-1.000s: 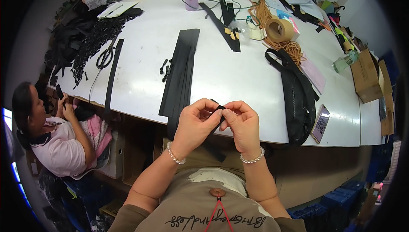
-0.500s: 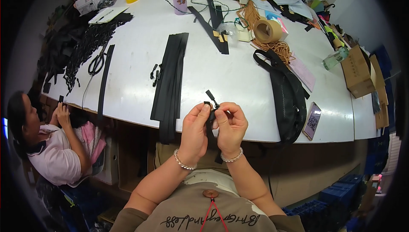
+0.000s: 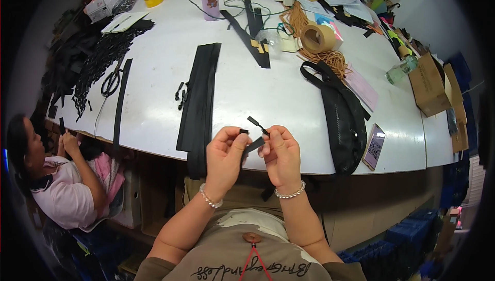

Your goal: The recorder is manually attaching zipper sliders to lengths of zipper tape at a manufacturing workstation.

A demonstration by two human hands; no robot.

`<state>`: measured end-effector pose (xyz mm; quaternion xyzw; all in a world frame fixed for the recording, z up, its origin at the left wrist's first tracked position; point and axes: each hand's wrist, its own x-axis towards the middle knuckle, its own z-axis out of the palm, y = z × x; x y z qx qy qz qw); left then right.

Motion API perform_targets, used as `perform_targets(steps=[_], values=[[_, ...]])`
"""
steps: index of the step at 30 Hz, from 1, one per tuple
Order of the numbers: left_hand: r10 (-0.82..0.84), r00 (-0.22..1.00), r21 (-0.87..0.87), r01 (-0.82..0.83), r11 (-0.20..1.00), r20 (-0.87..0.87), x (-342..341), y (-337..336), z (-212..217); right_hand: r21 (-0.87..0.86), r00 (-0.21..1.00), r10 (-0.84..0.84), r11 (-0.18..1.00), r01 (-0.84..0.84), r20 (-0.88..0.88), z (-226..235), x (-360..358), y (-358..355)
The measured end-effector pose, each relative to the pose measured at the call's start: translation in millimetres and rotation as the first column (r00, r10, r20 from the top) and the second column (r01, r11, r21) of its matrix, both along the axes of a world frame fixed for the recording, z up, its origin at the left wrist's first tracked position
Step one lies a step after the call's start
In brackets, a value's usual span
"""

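At the near edge of the white table (image 3: 252, 85), my left hand (image 3: 224, 159) pinches a black zipper tape (image 3: 253, 146) between thumb and fingers. The tape slants across to the fingers of my right hand (image 3: 283, 161). My right hand is closed on a small black zipper pull (image 3: 254, 121), whose flat tab sticks up beyond the fingertips. The slider end is partly hidden by my fingers. Left of my hands lies a stack of long black zipper tapes (image 3: 200, 95), its near end hanging over the edge. Several loose zipper pulls (image 3: 181, 95) lie beside that stack.
To the right are a black bag (image 3: 341, 121) and a phone (image 3: 375, 146). Farther back stand a tape roll (image 3: 317, 38), brown cord (image 3: 330, 63) and a lilac bottle (image 3: 210, 0). Scissors (image 3: 110, 83) and a black heap (image 3: 105, 54) lie left, near a seated co-worker (image 3: 67, 188).
My hands have moved apart, the left one going leftward. More of the zipper tape shows between them, and the zipper pull now tilts from my right fingers. My view has shifted slightly.
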<state>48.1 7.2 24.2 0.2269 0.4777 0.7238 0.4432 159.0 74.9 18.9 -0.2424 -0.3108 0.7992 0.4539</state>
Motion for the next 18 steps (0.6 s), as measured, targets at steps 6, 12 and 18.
perform_targets(steps=[6,12,18], values=[[-0.010,0.974,-0.062,-0.004,0.998,-0.226,-4,-16,6,-0.064,0.995,0.081,0.994,-0.084,-0.050,6,18,13],[-0.051,0.957,-0.075,0.031,0.997,-0.284,7,-13,11,-0.015,0.995,0.015,1.000,-0.013,0.100,9,15,3],[-0.008,0.881,-0.118,-0.054,0.991,-0.473,5,-12,19,0.144,0.984,-0.034,0.989,0.009,0.176,18,12,-7]])
